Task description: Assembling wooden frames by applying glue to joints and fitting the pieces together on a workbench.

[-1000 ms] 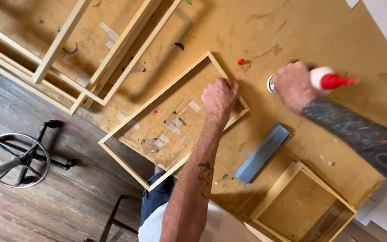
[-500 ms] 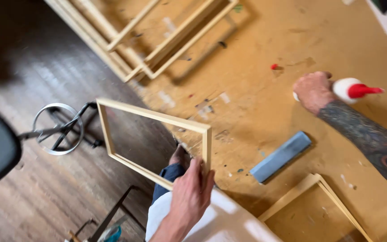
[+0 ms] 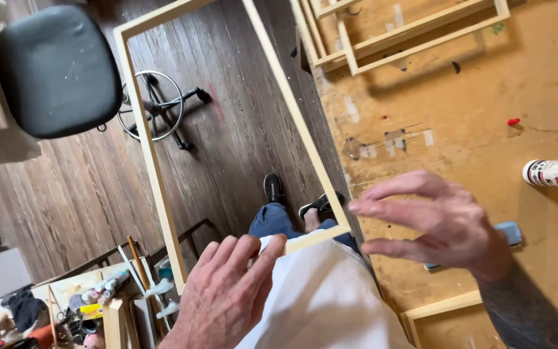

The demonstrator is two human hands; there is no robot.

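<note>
Your left hand [image 3: 224,300] is pinching the near rail of the pale rectangular wooden frame [image 3: 146,155], its long axis pointing away over the dark plank floor [image 3: 240,116], while your right hand [image 3: 444,223] is hovering spread and empty beside it.

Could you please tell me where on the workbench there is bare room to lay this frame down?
The widest bare patch of the workbench lies between the stacked frames at the far edge, the red cap and the white tube. It is crowded nearer the right hand, by the blue block and another frame.
</note>
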